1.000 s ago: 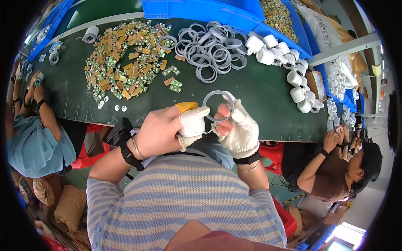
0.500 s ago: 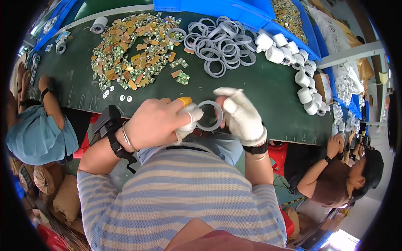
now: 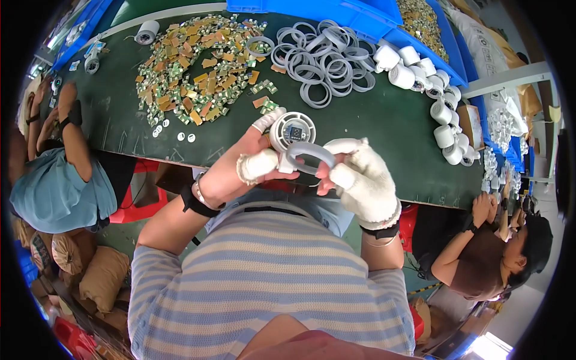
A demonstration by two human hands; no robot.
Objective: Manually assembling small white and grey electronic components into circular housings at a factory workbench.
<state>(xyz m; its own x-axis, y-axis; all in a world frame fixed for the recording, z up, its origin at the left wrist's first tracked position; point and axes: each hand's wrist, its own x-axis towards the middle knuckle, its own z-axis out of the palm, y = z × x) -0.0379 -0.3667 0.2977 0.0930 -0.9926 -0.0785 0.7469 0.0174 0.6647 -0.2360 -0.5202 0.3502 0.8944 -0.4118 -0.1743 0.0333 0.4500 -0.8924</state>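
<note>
My left hand [image 3: 231, 171] is turned palm up, with pale covers on some of its fingers. Its fingers and thumb hold a round white housing [image 3: 277, 133], whose open end shows a small circuit board [image 3: 296, 133] inside. My right hand [image 3: 369, 183], in a white glove with bare fingertips, pinches a translucent grey ring [image 3: 312, 149] by its right side. The ring is tilted just below the housing and overlaps its lower edge from this viewpoint. Whether the two touch cannot be made out.
Beyond my hands lie a heap of small circuit boards [image 3: 198, 72], a pile of grey rings [image 3: 336, 69] and several white housings [image 3: 444, 114]. Blue bins [image 3: 360, 21] stand at the back. Co-workers sit at the left and right. White discs [image 3: 181, 137] lie near the table's front edge.
My left hand has turned from palm down to palm up, bringing the housing's open end into view. The ring, upright between both hands before, is now tilted in my right hand.
</note>
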